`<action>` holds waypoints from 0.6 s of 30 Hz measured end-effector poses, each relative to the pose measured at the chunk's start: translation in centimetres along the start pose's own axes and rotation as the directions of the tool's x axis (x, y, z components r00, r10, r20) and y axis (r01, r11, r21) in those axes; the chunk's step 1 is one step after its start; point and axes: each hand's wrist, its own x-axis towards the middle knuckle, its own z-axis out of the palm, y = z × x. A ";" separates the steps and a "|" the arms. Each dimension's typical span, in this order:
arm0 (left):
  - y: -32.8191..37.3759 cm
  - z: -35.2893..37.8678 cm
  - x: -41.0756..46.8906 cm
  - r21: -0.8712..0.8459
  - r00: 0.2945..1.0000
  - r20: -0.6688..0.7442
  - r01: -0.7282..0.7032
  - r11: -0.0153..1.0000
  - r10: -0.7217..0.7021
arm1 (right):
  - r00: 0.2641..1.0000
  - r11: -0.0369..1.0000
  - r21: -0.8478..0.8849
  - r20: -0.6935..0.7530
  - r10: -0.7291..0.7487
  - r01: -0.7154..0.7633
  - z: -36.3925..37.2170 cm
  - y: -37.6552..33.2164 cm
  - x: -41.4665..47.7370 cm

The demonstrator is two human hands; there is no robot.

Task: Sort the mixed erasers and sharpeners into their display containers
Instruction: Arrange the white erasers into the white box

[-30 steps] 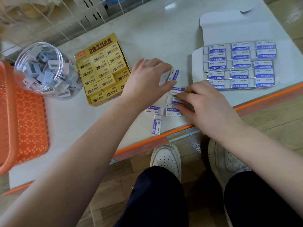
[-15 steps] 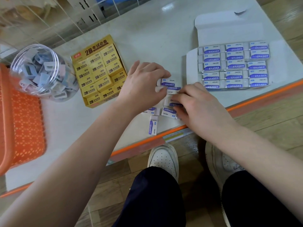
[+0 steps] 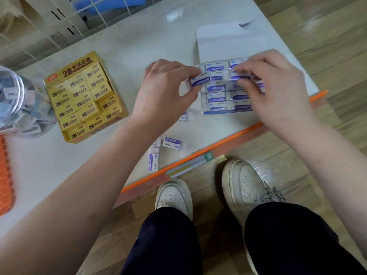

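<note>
My left grip [image 3: 166, 90] pinches 1 blue-label eraser [image 3: 200, 81] between thumb and fingertips, held just over the left edge of the white display box [image 3: 224, 42] in the upper middle of the frame. My right grip [image 3: 278, 90] is curled above the box's rows and appears to pinch a second eraser [image 3: 240, 76], though blur smears it. I judge that I am partway through the step of loading blue-label erasers into their box. The yellow 2B box [image 3: 83, 96] at left centre looks full, and the clear jar of sharpeners [image 3: 17, 104] at the far left edge needs nothing that I can see. The next move calls for laying each eraser flat, label up and square with the printed rows, into a free place. My own fingers hide much of the box, so I cannot tell which places are free. I should set 1 down before the other so they do not knock the neat rows askew. After that, at least 3 loose erasers [image 3: 171, 142] lie on the surface [image 3: 139, 36] at lower middle, near its orange front edge, well apart from the box. They call for careful pinches so none slides off the edge.
</note>
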 end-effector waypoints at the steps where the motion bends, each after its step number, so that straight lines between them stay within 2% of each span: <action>1: 0.6 0.5 0.2 0.009 0.999 0.017 -0.043 0.999 0.043 | 1.000 1.000 -0.011 -0.005 0.028 -0.028 -0.7 0.8 0.1; 4: 2.2 1.7 0.3 0.050 0.989 0.045 -0.142 0.989 0.139 | 0.997 0.994 -0.080 0.019 0.078 -0.076 -2.5 2.8 0.2; 7: 2.4 2.0 0.0 0.080 0.984 0.065 -0.169 0.982 0.164 | 0.991 0.988 -0.116 0.081 0.109 -0.100 -3.4 4.0 0.1; 18: 2.0 1.5 -0.3 0.057 0.989 0.145 -0.021 0.998 0.012 | 0.988 0.990 -0.106 0.108 0.108 -0.096 -2.5 3.5 0.2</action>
